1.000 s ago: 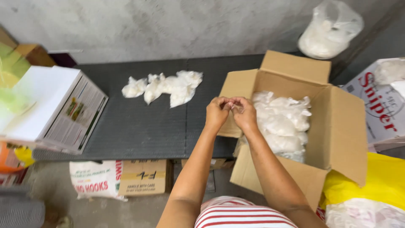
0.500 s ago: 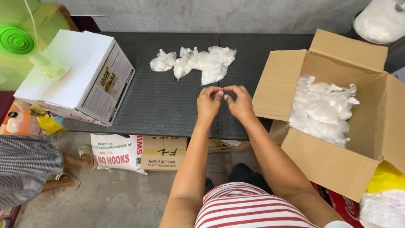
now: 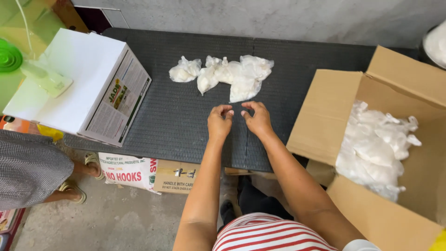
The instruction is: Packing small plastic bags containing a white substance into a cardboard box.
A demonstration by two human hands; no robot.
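Left hand (image 3: 219, 122): hovering over the black tabletop (image 3: 186, 121), fingers curling loosely, pinching nothing visible.
Right hand (image 3: 257, 119): mirroring, fingers half-curled.
White bags (image 3: 227, 74): lying at 12 o'clock from the hands, apart.
Handling: appearing light, soft, slippery; gripping the knotted tops looks best.
Cardboard box (image 3: 320, 121): sitting at 3 o'clock.

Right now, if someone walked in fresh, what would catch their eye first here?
Probably the two bare hands, left hand and right hand, held close together over the dark table, just below a row of small white plastic bags. At right, an open cardboard box holds many more white bags; a white carton sits at left.
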